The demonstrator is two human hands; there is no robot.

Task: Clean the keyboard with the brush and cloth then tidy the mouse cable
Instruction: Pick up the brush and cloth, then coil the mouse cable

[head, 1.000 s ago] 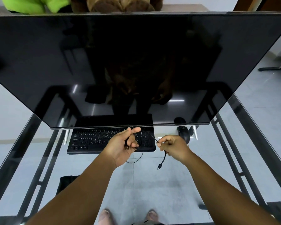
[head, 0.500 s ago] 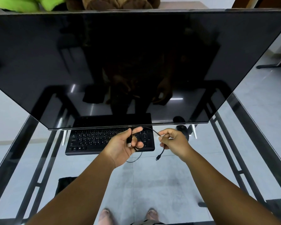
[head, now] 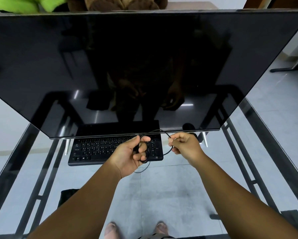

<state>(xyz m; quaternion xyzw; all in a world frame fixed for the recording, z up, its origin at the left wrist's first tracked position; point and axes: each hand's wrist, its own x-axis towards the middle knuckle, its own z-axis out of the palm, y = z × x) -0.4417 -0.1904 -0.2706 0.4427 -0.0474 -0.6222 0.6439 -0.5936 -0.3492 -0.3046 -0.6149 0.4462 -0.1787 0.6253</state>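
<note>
Mouse cable (head: 162, 131) in both hands, glass desk (head: 187, 178), grey tiled floor (head: 274, 107)

Mouse (head: 193, 134) almost wholly hidden behind right hand (head: 184, 144) and monitor's (head: 144, 66) lower edge; only dark sliver shows. Keyboard's (head: 100, 149) far rows covered by monitor, right end partly behind left hand (head: 131, 154). Cable (head: 159, 131) coils inside left hand, turns too bunched to count; plug end not visible. Key legends too small to read. Green and brown plush shapes (head: 110, 3) at far edge cut off by frame top. Dark object (head: 65, 195) under glass worktop (head: 41, 169) partly behind left forearm, unidentifiable.
</note>
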